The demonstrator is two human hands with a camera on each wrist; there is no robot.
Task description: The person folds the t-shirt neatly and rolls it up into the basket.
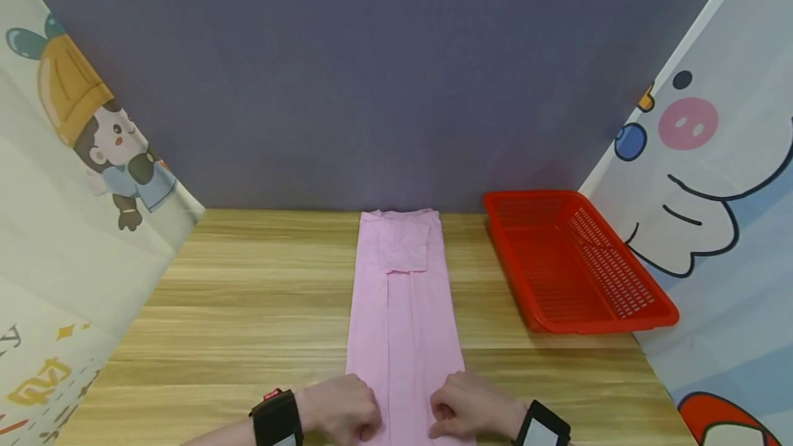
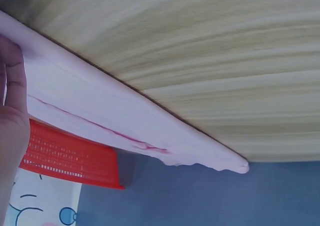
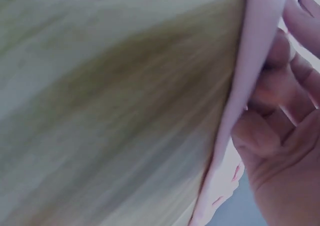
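Observation:
A pink garment (image 1: 401, 322), folded into a long flat strip, runs down the middle of the table from the back wall toward me. Its far end carries a small squarish folded flap (image 1: 405, 246). Curled at the strip's left edge, my left hand (image 1: 348, 408) holds the cloth; its fingers (image 2: 15, 78) show over the pink fabric in the left wrist view. On the opposite edge my right hand (image 1: 473, 406) grips the garment, with bent fingers (image 3: 280, 88) against the cloth edge in the right wrist view. The near end of the strip lies out of the head view.
A red plastic basket (image 1: 529, 294) with perforated sides stands at the back right of the wood-grain table (image 1: 260, 308). A dark grey wall (image 1: 396, 81) closes off the back. Printed cartoon panels flank both sides. Each wrist wears a black strap (image 1: 277, 418).

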